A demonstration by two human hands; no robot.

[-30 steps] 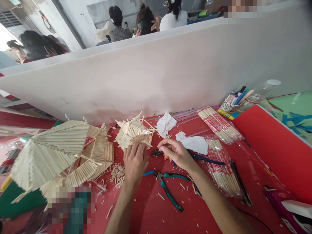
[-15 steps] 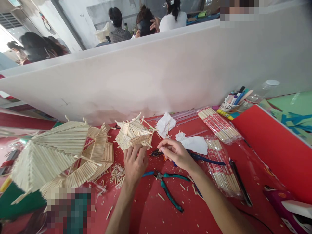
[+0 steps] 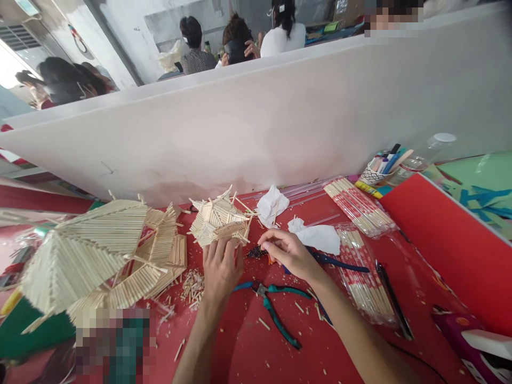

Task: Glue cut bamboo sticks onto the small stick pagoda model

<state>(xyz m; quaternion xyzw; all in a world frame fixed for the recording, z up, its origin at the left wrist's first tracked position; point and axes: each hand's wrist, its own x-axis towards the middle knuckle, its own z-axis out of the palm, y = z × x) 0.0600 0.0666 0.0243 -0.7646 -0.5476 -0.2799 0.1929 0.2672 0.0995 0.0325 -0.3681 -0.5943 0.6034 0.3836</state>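
A small pointed roof made of wooden sticks [image 3: 220,216] stands on the red table, several stick ends jutting from its edges. My left hand [image 3: 222,264] is closed on its near edge, fingers bent over the rim and the thumb hidden. To the right, my right hand [image 3: 290,253] hovers with thumb and forefinger pinched together; whatever is between them is too small to make out. Just beneath it lie dark-blue-handled pliers [image 3: 340,261], partly covered by the hand. Teal-handled cutters [image 3: 276,306] lie spread on the table between my forearms.
A larger stick-built roof model [image 3: 88,250] fills the left side. Stick offcuts [image 3: 194,285] are heaped beside my left wrist. Crumpled tissue [image 3: 272,205], packs of sticks [image 3: 360,205], a black pen [image 3: 394,298] and a purple device [image 3: 464,338] lie rightward. A white partition [image 3: 240,133] rises behind.
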